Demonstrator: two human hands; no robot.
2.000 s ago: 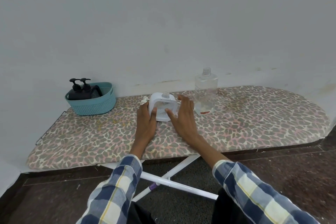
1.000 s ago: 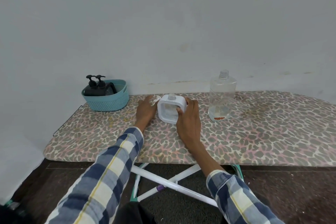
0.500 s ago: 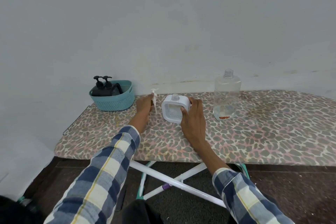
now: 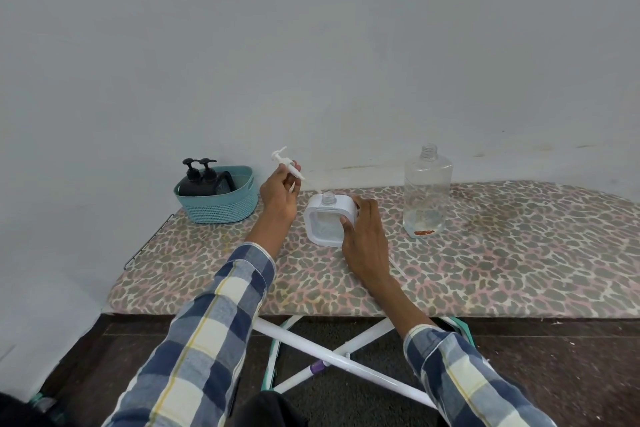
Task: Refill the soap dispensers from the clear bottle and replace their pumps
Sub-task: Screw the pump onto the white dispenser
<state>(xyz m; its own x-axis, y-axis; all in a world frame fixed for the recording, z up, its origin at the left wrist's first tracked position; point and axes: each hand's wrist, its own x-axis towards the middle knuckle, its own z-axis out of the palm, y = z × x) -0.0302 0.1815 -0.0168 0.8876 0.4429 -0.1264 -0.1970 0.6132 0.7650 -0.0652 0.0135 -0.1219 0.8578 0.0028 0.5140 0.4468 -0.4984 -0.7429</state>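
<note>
**Pump Out, White Soap Box Waiting**

The white soap dispenser (image 4: pixel 330 218) stands on the ironing board (image 4: pixel 485 253), near the middle. Its neck is open at the top, with no pump in it. The right hand (image 4: pixel 363 232) holds it steady, fingers and thumb curled round its right side.

The left hand (image 4: pixel 278 196) is up in the air, just left of the dispenser. Its fingers pinch the white pump (image 4: pixel 287 165), which tilts with its thin tube pointing down toward the open neck. The tube is not inside yet.

To the right stands the clear bottle (image 4: pixel 426 192), upright, with no cap. Only a little liquid sits at its bottom. I cannot tell how much soap is in the white dispenser, so I cannot say if it has been filled. I think the pump is about to go in, or has just come out.

At the left end of the board is a blue basket (image 4: pixel 221 211). Two black dispensers (image 4: pixel 199 178) sit in it with their pumps on. I think those may need doing too.

The board has a spotty animal print cover and white crossed legs. It stands against a plain pale wall, on a dark floor. The person wears a checked blue and white shirt.
</note>
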